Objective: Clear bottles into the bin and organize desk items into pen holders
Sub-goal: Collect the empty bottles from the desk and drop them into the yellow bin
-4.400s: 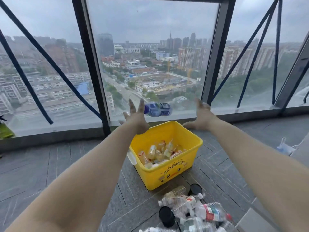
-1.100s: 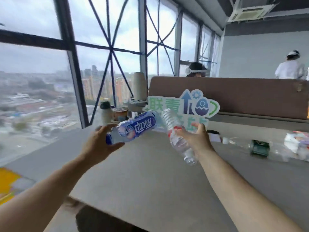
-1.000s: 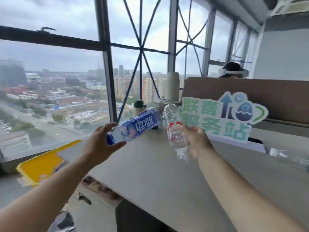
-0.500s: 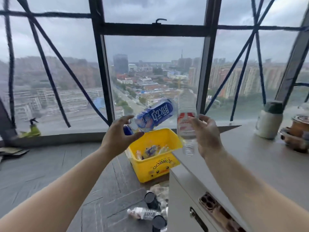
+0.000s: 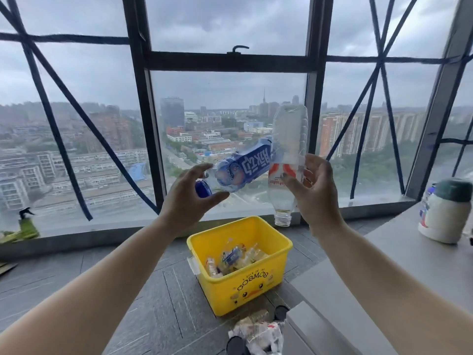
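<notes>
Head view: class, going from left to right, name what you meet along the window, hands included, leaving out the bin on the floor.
Left to right: green spray bottle, left hand, blue-label bottle, clear bottle, right hand, white jar.

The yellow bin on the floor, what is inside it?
Inside the yellow bin lie several crumpled plastic bottles, one with a blue label. Its front wall hides the bottom, so their number cannot be told.
</notes>
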Tool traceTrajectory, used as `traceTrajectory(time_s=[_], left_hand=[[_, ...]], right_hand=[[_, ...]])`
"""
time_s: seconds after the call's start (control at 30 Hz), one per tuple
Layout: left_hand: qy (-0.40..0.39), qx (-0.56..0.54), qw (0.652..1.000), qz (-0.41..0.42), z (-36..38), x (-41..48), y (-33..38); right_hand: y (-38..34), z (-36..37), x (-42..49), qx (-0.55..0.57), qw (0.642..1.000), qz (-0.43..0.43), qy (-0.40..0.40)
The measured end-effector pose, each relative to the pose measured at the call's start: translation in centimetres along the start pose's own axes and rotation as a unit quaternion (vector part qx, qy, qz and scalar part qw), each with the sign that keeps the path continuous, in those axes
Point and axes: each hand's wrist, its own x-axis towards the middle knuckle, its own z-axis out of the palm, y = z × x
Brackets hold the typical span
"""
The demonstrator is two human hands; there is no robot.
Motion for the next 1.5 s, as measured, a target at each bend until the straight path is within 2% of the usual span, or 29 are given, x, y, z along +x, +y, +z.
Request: traceTrajectory(time_s=[0.4,0.7,0.77,0.8,0.83,0.87,0.9,0.93,0.97,1.03,1.13,1.3,1.4,1.5], left_hand=[[-0.027,-0.009,1.000,0.005,5.3,5.5,-9.7],[-0.023,-0.001,1.000,0.017,10.0,12.7,-13.2],[-0.036,0.025,0.999,0.019,10.9,15.5,-14.2],[-0.065,0.071,0.995,0.010,11.5,17.2,-15.0],[-0.117,0.138,0.983,-0.016,12.0,18.9,-16.1],[-0.182,0.202,0.961,-0.057,12.3,20.3,-17.3],[-0.235,0.229,0.939,-0.102,12.6,21.2,-18.3],[-0.269,0.224,0.927,-0.133,12.8,21.8,-19.3],[-0.287,0.204,0.925,-0.139,13.3,22.0,-20.2],[-0.310,0.191,0.925,-0.109,14.4,21.1,-21.5],[-0.347,0.187,0.915,-0.089,15.9,18.9,-22.5],[-0.367,0.171,0.913,-0.054,16.9,17.8,-20.7],[-0.356,0.134,0.924,-0.034,16.6,17.5,-18.5],[-0.340,0.083,0.937,-0.005,16.6,16.7,-15.4]], right_hand=[[9.1,7.2,3.8,-0.104,0.992,-0.057,-0.037],[13.9,11.1,10.2,-0.154,0.987,-0.053,0.000],[14.9,12.9,13.0,-0.163,0.986,-0.023,0.007],[15.7,13.9,14.5,-0.189,0.982,0.018,-0.020],[16.8,14.8,16.1,-0.259,0.960,0.074,-0.076],[18.3,15.5,17.3,-0.348,0.916,0.139,-0.146],[19.7,15.9,18.0,-0.409,0.868,0.200,-0.200],[21.1,16.2,18.4,-0.424,0.842,0.244,-0.228],[22.1,16.2,18.3,-0.417,0.834,0.273,-0.237],[23.5,15.4,17.4,-0.418,0.827,0.279,-0.251],[24.8,13.6,15.6,-0.464,0.793,0.282,-0.277],[24.3,10.8,14.4,-0.479,0.786,0.292,-0.260],[21.9,9.1,13.6,-0.479,0.800,0.265,-0.246],[18.6,6.5,12.1,-0.475,0.828,0.201,-0.218]])
